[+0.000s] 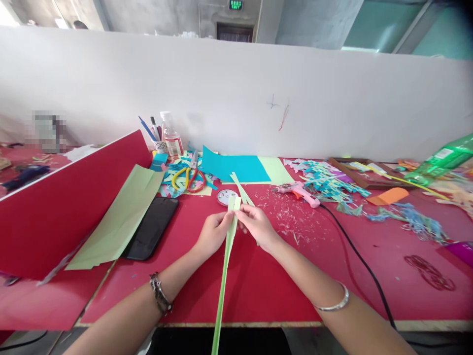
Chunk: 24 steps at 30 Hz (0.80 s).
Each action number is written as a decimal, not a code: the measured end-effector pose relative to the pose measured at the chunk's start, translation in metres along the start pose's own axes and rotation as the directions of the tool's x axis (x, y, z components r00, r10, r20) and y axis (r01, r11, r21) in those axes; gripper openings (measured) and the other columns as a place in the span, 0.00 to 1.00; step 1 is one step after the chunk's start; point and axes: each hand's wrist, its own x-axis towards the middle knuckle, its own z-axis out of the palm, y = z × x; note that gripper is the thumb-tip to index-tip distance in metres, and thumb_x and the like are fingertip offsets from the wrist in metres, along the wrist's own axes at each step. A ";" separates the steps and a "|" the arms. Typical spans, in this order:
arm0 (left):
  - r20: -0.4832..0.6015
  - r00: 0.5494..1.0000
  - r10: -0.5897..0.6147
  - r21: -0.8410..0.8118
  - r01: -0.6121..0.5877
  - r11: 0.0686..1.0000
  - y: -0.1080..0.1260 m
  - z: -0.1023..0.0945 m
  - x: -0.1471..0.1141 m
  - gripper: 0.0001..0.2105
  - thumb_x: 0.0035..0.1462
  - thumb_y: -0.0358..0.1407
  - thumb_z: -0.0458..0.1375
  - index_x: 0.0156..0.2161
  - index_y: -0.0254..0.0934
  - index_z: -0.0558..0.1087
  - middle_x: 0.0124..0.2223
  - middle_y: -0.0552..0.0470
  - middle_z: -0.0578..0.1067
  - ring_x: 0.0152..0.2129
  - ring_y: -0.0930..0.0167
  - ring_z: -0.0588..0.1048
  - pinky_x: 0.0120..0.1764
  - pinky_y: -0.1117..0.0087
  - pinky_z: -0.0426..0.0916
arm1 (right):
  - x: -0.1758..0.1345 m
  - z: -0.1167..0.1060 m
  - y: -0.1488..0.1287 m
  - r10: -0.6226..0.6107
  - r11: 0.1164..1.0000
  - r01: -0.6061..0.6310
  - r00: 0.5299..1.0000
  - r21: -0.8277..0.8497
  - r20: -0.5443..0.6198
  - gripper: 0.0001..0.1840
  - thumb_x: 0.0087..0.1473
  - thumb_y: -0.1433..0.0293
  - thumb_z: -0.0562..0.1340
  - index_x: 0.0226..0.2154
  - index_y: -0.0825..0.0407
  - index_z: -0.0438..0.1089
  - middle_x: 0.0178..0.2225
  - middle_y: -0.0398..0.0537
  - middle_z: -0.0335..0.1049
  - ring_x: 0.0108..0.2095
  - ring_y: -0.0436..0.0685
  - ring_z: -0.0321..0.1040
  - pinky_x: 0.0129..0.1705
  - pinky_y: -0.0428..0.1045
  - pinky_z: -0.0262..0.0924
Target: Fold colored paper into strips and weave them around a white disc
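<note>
Between my two hands, over the red table, is a long pale green paper strip (228, 251). My left hand (215, 230) pinches it from the left near its far end. My right hand (256, 225) grips the same end from the right, its thumb close to the other thumb. The strip's tail runs down past the table's front edge. At the far end the paper shows two layers side by side. Just beyond my fingers sits a small round dish (226, 197) with bits in it, and loose pale green strips (244, 191) lie beside it.
Scissors (190, 178) lie at the back. A pink glue gun (300, 193) trails a black cord (360, 256) on the right. Blue paper (234, 166), green paper (118, 217) and a phone (152, 229) lie around. A red board (77, 207) stands left; a green bottle (443, 158) leans right.
</note>
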 end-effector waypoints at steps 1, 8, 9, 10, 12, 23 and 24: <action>-0.001 1.000 0.000 0.001 0.000 1.000 -0.001 0.000 0.000 0.21 0.55 0.45 0.42 0.23 0.32 0.67 0.22 0.53 0.69 0.21 0.73 0.67 0.29 0.74 0.61 | 0.000 0.000 0.000 0.001 1.000 -0.001 1.000 0.006 -0.003 0.12 0.47 0.61 0.56 0.22 0.53 0.61 0.15 0.36 0.54 0.16 0.44 0.51 0.19 0.43 0.47; -0.005 1.000 -0.002 -0.047 0.002 0.999 0.002 0.003 0.000 0.21 0.55 0.45 0.42 0.22 0.32 0.67 0.22 0.53 0.71 0.21 0.73 0.67 0.30 0.75 0.61 | 0.000 0.001 0.000 0.005 0.999 -0.005 1.000 0.034 -0.005 0.12 0.47 0.62 0.55 0.22 0.52 0.61 0.15 0.36 0.54 0.16 0.44 0.51 0.19 0.43 0.47; 0.000 1.000 0.002 -0.062 -0.002 0.998 0.003 0.002 0.000 0.21 0.55 0.44 0.42 0.22 0.32 0.68 0.22 0.53 0.71 0.22 0.74 0.68 0.30 0.75 0.61 | 0.000 0.001 0.000 0.008 0.999 -0.008 1.000 0.036 -0.007 0.11 0.47 0.62 0.55 0.22 0.52 0.61 0.15 0.36 0.54 0.16 0.44 0.51 0.19 0.43 0.47; 0.011 1.000 0.002 -0.077 -0.002 0.997 0.004 0.002 0.000 0.21 0.55 0.44 0.42 0.22 0.32 0.69 0.22 0.53 0.71 0.21 0.74 0.67 0.30 0.75 0.61 | 0.000 0.001 0.000 0.011 0.999 -0.011 1.000 0.036 -0.006 0.11 0.47 0.62 0.55 0.22 0.52 0.61 0.14 0.36 0.54 0.16 0.44 0.51 0.19 0.43 0.47; 0.045 0.999 -0.020 -0.101 0.025 0.995 0.004 0.001 0.000 0.21 0.55 0.44 0.43 0.22 0.32 0.70 0.20 0.54 0.70 0.19 0.75 0.66 0.28 0.76 0.60 | -0.001 0.001 0.000 0.016 0.999 -0.016 1.000 0.031 0.013 0.10 0.47 0.63 0.55 0.21 0.52 0.60 0.14 0.35 0.53 0.16 0.44 0.51 0.19 0.42 0.46; 0.117 0.993 -0.022 -0.120 0.036 0.992 0.002 -0.002 0.001 0.23 0.55 0.45 0.42 0.21 0.32 0.70 0.19 0.54 0.69 0.14 0.77 0.60 0.21 0.76 0.56 | -0.002 0.003 -0.001 0.045 0.998 -0.046 0.999 0.033 0.026 0.09 0.47 0.64 0.54 0.23 0.53 0.62 0.14 0.35 0.53 0.16 0.44 0.51 0.18 0.42 0.44; 0.089 0.995 -0.039 -0.122 0.050 0.991 0.002 -0.002 0.001 0.23 0.55 0.45 0.43 0.20 0.32 0.69 0.17 0.55 0.67 0.13 0.78 0.59 0.20 0.76 0.56 | -0.002 0.003 0.000 0.046 0.998 -0.047 0.999 0.045 0.019 0.09 0.47 0.64 0.54 0.22 0.53 0.61 0.14 0.35 0.53 0.16 0.44 0.51 0.18 0.42 0.45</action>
